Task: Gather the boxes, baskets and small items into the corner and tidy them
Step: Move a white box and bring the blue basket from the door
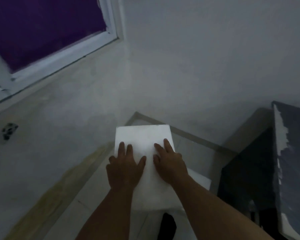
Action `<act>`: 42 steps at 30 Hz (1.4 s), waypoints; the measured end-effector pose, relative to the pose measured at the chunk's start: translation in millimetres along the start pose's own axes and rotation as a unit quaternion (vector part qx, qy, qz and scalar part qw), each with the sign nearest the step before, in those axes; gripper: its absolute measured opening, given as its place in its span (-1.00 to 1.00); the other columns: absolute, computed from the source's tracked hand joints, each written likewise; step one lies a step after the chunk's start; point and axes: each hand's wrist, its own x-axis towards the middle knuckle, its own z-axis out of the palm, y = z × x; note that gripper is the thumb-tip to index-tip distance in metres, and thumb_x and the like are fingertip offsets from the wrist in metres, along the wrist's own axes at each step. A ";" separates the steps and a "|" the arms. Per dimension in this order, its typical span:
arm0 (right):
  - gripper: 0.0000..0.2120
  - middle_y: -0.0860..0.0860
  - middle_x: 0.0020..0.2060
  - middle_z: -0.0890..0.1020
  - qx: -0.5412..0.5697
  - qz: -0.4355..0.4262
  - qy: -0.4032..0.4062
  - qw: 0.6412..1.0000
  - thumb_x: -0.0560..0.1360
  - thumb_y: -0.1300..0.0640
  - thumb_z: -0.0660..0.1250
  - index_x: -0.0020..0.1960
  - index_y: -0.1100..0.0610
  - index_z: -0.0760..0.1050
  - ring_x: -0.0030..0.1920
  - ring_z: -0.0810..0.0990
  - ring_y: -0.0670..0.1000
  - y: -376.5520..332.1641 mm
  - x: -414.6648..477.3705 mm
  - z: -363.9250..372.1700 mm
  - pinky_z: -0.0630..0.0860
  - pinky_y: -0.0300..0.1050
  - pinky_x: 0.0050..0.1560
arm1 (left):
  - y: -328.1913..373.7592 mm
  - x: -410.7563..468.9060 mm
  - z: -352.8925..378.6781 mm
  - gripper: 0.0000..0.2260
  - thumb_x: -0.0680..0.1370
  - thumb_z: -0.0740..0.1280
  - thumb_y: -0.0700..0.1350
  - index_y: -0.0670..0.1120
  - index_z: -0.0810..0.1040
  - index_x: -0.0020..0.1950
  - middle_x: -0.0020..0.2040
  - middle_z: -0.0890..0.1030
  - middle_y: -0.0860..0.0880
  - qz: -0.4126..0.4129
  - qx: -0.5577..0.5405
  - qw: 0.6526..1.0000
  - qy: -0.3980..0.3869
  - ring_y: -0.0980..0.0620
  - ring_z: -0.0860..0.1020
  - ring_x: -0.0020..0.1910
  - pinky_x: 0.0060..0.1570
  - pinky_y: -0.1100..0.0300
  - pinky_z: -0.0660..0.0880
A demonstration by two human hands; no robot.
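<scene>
Two bare forearms reach in from 6 o'clock, and both palms lie flat on the top of a white rectangular box [142, 135]. The left hand [125, 168] rests on the box's 8 o'clock side, its fingers [121, 148] straight and slightly spread, the thumb angled out toward the other hand. The right hand [170, 163] presses at the 4 o'clock side, fingers straight and fanned apart too. Neither hand curls round anything. The box stands near the corner of the room, above the pale tiled floor [194, 144]. At 3 o'clock from it stands a dark grey panel with ragged white patches [294, 153]. On the left wall at 9 o'clock is a small wall socket [9, 130], blurred. Far off at 10 o'clock, a white-framed window with a purple covering [42, 26].
</scene>
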 end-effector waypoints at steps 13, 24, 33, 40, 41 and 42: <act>-0.49 -0.09 0.57 -0.14 0.056 0.117 -0.121 0.984 0.61 -0.16 0.00 0.54 -0.19 0.01 0.40 0.30 0.24 90.3 168.1 76.7 0.34 0.09 0.37 | 51.7 163.2 132.6 -0.29 0.47 0.01 0.41 0.11 0.08 0.54 0.57 0.04 0.06 0.049 0.036 0.990 -0.128 -0.13 0.37 0.31 0.16 0.01 0.45; -0.50 -0.12 0.56 -0.18 0.088 0.216 -0.145 0.962 0.62 -0.14 0.00 0.54 -0.19 0.01 0.41 0.29 0.21 139.6 220.2 177.6 0.34 0.04 0.36 | 37.3 213.7 277.6 -0.27 0.41 0.09 0.41 0.01 0.38 0.44 0.49 0.32 -0.02 0.133 0.055 0.973 -0.182 -0.22 0.52 0.11 -0.11 -0.06 0.57; -0.47 -0.12 0.55 -0.23 0.102 0.227 -0.163 0.955 0.62 -0.14 0.01 0.55 -0.19 -0.04 0.42 0.27 0.23 143.4 217.7 236.3 0.32 0.06 0.38 | 12.3 220.3 319.3 -0.28 0.40 0.09 0.39 -0.05 0.47 0.38 0.43 0.40 -0.08 0.156 0.061 0.963 -0.209 -0.27 0.54 0.03 -0.23 -0.09 0.58; -0.45 -0.12 0.55 -0.27 0.084 0.188 -0.191 0.960 0.62 -0.14 0.01 0.56 -0.19 -0.07 0.42 0.27 0.17 138.2 220.4 251.3 0.33 0.03 0.39 | -6.5 209.1 328.5 -0.28 0.39 0.10 0.38 -0.05 0.49 0.36 0.42 0.42 -0.08 0.118 0.052 0.973 -0.190 -0.27 0.55 -0.01 -0.25 -0.08 0.57; -0.45 -0.11 0.55 -0.27 0.078 0.180 -0.191 0.962 0.62 -0.13 0.01 0.56 -0.18 -0.08 0.42 0.29 0.15 140.0 220.2 254.5 0.33 0.02 0.39 | -8.0 207.7 332.3 -0.28 0.39 0.08 0.39 -0.04 0.48 0.37 0.42 0.41 -0.07 0.113 0.049 0.974 -0.188 -0.26 0.54 0.02 -0.24 -0.08 0.57; -0.45 -0.11 0.55 -0.27 0.073 0.171 -0.189 0.964 0.62 -0.13 0.01 0.56 -0.18 -0.07 0.41 0.30 0.15 142.3 220.0 258.4 0.33 0.00 0.39 | -9.9 205.8 336.6 -0.27 0.39 0.07 0.40 -0.02 0.46 0.39 0.44 0.39 -0.06 0.107 0.048 0.975 -0.187 -0.25 0.53 0.05 -0.20 -0.08 0.57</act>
